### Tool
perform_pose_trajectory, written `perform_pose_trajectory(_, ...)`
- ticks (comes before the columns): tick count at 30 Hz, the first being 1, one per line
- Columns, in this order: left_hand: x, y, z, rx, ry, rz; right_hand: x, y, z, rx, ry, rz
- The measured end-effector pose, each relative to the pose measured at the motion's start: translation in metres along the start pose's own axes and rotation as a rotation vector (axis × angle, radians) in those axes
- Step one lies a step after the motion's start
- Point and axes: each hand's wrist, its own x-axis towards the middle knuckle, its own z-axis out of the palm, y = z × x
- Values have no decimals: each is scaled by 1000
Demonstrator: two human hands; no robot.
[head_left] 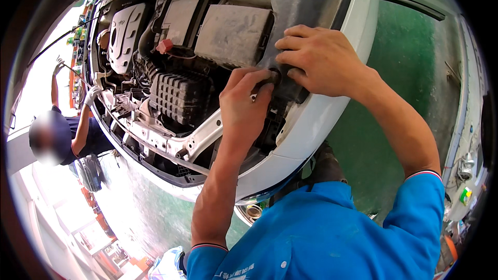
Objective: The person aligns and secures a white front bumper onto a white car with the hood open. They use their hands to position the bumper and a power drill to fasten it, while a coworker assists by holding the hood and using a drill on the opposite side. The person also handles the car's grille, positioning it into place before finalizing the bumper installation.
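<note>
A grey, flexible cover sheet (306, 0) lies along the white fender (358, 36) of a car with an exposed engine bay. My right hand (327, 62) is on the sheet's lower end, fingers bent over it and the thumb below, gripping a dark fold. Just left of it, my left hand (245, 98) is closed in a pinch at the sheet's corner. A small dark round piece shows at its fingertips, too hidden to name. Beside the hands sits a dusty grey box lid (233, 33).
The engine bay holds a silver engine cover (124, 36), a ribbed black box (179, 98) and a red cap (164, 46). White front crossmember (202, 137) runs below. At the left, a co-worker (67, 132) in gloves stands at the car's front, one gloved hand on its edge.
</note>
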Motion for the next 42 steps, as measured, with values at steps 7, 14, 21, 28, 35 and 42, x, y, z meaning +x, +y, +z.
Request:
perform_pose_trajectory(7, -15, -26, -3, -434, 41, -263, 0, -2, 0, 9, -5, 7)
perform_pose_trajectory(14, -15, -25, -5, -460, 40, -301, 0, -1, 0, -7, 7, 7)
perform_pose_trajectory(21, -11, -18, -10, -324, 18, -322, -1, -1, 0, -13, 7, 12)
perform_pose_trajectory(28, -8, -7, -9, -294, 19, -223, 0, -2, 0, -7, -1, 14)
perform_pose_trajectory(35, -5, -7, -5, -126, 9, -166, 0, -1, -1, 1, -11, 15)
perform_pose_trajectory(42, -3, 0, -3, 57, 18, -58, 0, -1, -1, 8, -10, 21)
